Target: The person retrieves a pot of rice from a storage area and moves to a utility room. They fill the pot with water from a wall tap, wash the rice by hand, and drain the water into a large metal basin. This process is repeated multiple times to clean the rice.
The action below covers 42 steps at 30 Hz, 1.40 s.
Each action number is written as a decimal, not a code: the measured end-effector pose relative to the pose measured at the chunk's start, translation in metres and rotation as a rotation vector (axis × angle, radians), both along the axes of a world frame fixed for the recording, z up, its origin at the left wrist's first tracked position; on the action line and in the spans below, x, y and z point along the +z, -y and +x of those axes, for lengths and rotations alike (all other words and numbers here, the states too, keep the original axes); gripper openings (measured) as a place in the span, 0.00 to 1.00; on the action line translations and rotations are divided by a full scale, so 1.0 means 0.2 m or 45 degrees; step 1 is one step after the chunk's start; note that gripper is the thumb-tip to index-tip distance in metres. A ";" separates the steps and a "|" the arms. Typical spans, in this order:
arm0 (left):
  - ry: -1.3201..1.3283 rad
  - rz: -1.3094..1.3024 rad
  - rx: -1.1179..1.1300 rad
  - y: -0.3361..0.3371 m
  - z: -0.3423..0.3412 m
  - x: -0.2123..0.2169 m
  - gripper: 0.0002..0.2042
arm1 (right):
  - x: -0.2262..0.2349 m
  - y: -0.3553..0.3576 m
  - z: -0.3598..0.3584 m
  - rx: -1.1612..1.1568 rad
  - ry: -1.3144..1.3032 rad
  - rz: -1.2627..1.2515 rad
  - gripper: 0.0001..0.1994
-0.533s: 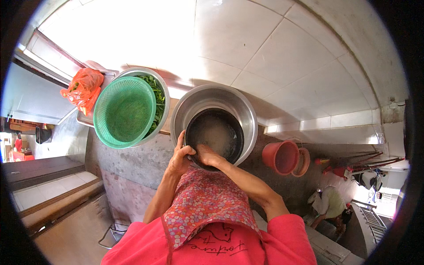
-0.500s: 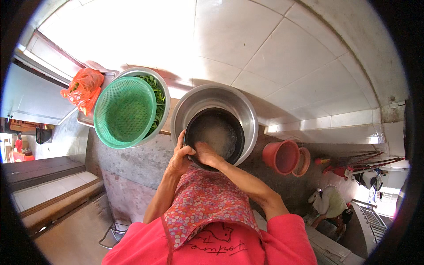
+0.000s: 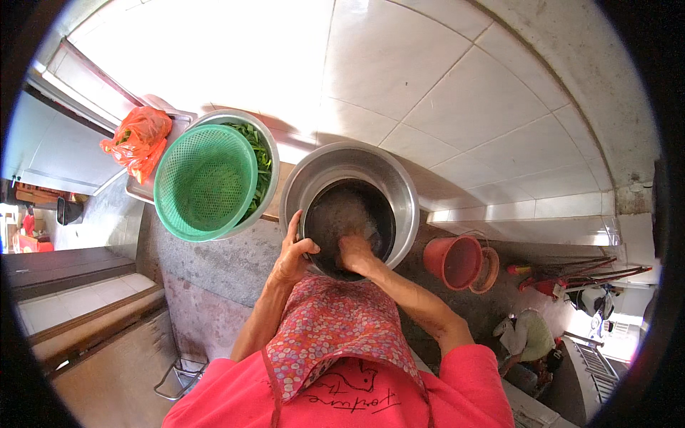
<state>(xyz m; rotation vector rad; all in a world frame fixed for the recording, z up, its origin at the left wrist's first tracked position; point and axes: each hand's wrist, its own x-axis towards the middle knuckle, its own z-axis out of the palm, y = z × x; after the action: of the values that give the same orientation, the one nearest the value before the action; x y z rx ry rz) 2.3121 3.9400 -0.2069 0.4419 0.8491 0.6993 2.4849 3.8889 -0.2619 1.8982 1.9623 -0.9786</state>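
Observation:
A black pot [image 3: 389, 227] holding murky water [image 3: 341, 208] sits within the mouth of a large steel basin [image 3: 408, 201]. My left hand [image 3: 291, 258] is closed on the pot's left rim, with the thumb at the edge and a finger pointing up along the outside. Inside the pot is my right hand [image 3: 357, 252], dipped near the side closest to me. Its fingertips are hidden in the dark water, so their grip does not show. What lies on the pot's bottom is also hidden.
Left of the basin, a green plastic colander [image 3: 203, 182] leans on a metal bowl of leafy greens [image 3: 265, 160]. Beside it is an orange plastic bag [image 3: 139, 139] on a metal tray [image 3: 139, 191]. A red bucket [image 3: 451, 261] stands right; a person [image 3: 526, 335] is at lower right.
My right hand has shifted rightward within the pot, away from my left hand. The pale cloudiness in the water has turned darker. My left hand keeps its hold on the rim.

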 end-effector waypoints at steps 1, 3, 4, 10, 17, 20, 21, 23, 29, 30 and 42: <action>-0.003 -0.013 0.008 0.00 0.01 0.02 0.47 | -0.07 0.04 -0.03 -0.081 -0.200 0.162 0.15; 0.028 -0.005 -0.085 0.01 0.00 -0.02 0.45 | -0.27 0.12 -0.12 -0.256 -0.591 0.495 0.12; 0.036 -0.005 -0.111 0.01 -0.02 -0.05 0.44 | -0.21 0.08 -0.17 -0.306 -0.625 0.436 0.11; -0.008 0.060 -0.168 -0.01 -0.06 0.05 0.45 | 0.15 -0.21 -0.24 -0.022 -0.173 0.316 0.11; 0.017 0.011 -0.074 0.02 -0.06 -0.01 0.45 | -0.04 -0.16 0.01 -0.002 0.183 0.987 0.17; -0.060 -0.039 -0.101 0.02 -0.05 -0.01 0.44 | 0.02 -0.01 -0.01 -0.147 0.150 0.637 0.17; -0.040 -0.032 -0.099 0.02 -0.06 -0.03 0.44 | 0.03 0.01 -0.03 -0.205 0.042 0.425 0.16; -0.001 -0.019 -0.091 0.03 -0.06 -0.07 0.44 | 0.05 0.01 -0.06 -0.248 -0.179 0.041 0.16; 0.042 0.020 -0.087 0.05 -0.09 -0.05 0.47 | -0.05 -0.12 -0.26 -0.114 -0.540 0.258 0.17; 0.047 0.022 -0.072 0.05 -0.11 -0.06 0.47 | 0.04 -0.19 -0.26 -0.014 -0.375 0.316 0.17; 0.099 -0.095 0.036 0.08 -0.12 -0.09 0.45 | 0.04 -0.01 -0.18 -0.016 -0.244 -0.084 0.15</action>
<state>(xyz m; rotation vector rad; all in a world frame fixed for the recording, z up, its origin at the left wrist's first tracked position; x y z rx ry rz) 2.2888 3.9236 -0.2240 0.3346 0.8068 0.7044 2.4496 3.8917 -0.2536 1.8435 1.9939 -1.2548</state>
